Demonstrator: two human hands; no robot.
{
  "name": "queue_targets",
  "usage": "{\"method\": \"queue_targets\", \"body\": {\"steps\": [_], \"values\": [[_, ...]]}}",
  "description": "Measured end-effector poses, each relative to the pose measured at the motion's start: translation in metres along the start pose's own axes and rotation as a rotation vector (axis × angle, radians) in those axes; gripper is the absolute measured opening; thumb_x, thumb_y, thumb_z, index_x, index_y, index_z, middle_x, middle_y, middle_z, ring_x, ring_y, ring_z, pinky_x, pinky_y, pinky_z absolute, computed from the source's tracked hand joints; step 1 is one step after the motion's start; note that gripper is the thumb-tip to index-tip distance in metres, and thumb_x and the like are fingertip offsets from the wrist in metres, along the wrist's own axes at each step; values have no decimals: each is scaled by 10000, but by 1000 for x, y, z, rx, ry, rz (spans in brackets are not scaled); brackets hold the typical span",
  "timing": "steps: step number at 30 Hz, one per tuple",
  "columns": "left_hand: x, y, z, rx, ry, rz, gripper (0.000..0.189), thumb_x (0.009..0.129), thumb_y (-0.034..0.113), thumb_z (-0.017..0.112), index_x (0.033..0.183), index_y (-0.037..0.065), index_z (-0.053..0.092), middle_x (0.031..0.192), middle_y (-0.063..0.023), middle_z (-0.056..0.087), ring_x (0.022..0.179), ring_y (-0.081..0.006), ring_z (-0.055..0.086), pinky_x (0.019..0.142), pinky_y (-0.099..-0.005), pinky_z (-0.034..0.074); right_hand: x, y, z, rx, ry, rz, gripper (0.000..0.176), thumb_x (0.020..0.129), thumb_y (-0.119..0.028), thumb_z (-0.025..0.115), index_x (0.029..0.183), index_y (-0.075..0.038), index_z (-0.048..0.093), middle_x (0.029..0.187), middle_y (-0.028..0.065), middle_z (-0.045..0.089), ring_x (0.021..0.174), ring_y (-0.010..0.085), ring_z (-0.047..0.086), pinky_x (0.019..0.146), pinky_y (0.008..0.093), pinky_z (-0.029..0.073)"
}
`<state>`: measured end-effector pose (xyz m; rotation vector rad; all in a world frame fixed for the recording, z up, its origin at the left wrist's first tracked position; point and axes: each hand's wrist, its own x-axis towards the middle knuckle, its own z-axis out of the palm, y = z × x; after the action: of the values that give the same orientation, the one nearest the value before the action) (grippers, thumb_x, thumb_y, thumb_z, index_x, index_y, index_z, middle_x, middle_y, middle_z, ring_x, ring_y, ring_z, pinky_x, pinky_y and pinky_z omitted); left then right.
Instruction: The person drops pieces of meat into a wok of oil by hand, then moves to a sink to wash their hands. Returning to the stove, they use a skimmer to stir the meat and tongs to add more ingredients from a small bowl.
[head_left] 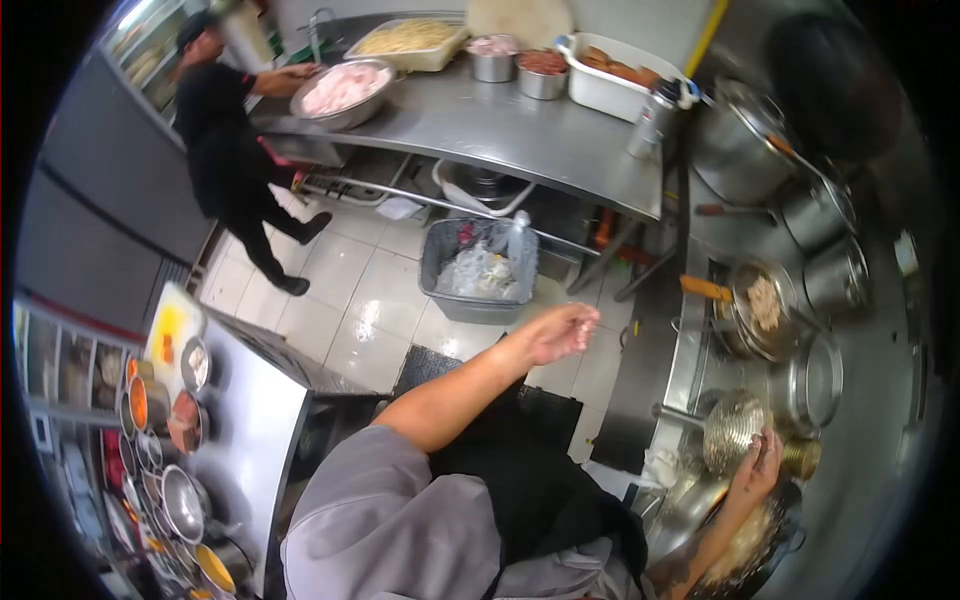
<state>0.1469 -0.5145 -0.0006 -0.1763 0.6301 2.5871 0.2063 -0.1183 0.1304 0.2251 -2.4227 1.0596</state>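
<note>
Left hand (565, 332) hangs in mid-air above the floor (350, 280), fingers bunched, contents unclear. Right hand (755, 470) at the mesh skimmer (733, 432) beside the wok (785, 552), grip hidden; wok cut off by the frame.

The right hand (755, 472) meets the rim of the skimmer (733, 432); whether it grips the rim cannot be determined. Below the skimmer, the wok (750, 550) is cut off by the dark picture edge. Left of the skimmer, the left hand (565, 332) is blurred; anything between its fingers (585, 322) is unreadable.
</note>
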Motion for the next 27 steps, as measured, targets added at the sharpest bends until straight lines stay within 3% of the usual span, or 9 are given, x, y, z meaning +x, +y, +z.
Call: {"method": "queue_targets", "body": {"steps": [5, 6, 9, 15, 16, 21, 27], "values": [[-86, 71, -77, -202, 162, 188, 80, 871, 153, 545, 839, 80, 550, 644, 31, 480, 564, -97, 450, 526, -235, 394, 33, -61, 99, -116, -169, -129, 228, 874, 2, 513, 1075, 90, 574, 1066, 153, 574, 975, 246, 568, 876, 311, 441], [-104, 84, -94, -204, 140, 237, 70, 871, 139, 535, 859, 70, 543, 653, 28, 479, 572, -100, 444, 543, -235, 396, 33, -73, 126, -5, -196, -128, 219, 897, 11, 502, 1090, 96, 563, 1098, 132, 554, 993, 194, 560, 865, 279, 455], [-159, 130, -136, -297, 303, 330, 69, 876, 131, 514, 865, 65, 532, 655, 24, 469, 566, -100, 433, 549, -240, 382, 39, -124, 206, -15, -281, -248, 201, 855, -2, 535, 1029, 75, 600, 1018, 157, 598, 948, 246, 583, 832, 318, 465], [-290, 206, -178, -346, 401, 676, 59, 838, 75, 511, 888, 44, 513, 701, 0, 479, 597, -103, 451, 549, -234, 394, 56, -255, 352, 209, -544, -411, 204, 844, 8, 533, 1025, 75, 599, 1017, 160, 599, 939, 268, 588, 832, 332, 465], [-307, 208, -197, -357, 379, 732, 59, 838, 62, 500, 893, 41, 507, 717, -7, 474, 607, -104, 448, 556, -240, 396, 62, -273, 373, 146, -542, -520, 204, 845, 13, 526, 1025, 78, 597, 1021, 167, 597, 940, 276, 588, 830, 335, 466], [-388, 211, -198, -444, 498, 1007, 37, 855, 69, 492, 879, 46, 509, 717, -4, 466, 611, -106, 448, 573, -252, 401, 72, -349, 464, 383, -724, -657, 223, 866, 10, 484, 1051, 97, 574, 1065, 172, 568, 964, 265, 582, 829, 320, 502], [-440, 193, -207, -512, 555, 1274, 38, 855, 69, 498, 882, 46, 511, 717, -6, 478, 615, -109, 457, 578, -257, 405, 75, -422, 559, 488, -826, -917, 213, 875, -3, 490, 1047, 87, 577, 1018, 178, 582, 949, 276, 583, 833, 337, 468]]}}
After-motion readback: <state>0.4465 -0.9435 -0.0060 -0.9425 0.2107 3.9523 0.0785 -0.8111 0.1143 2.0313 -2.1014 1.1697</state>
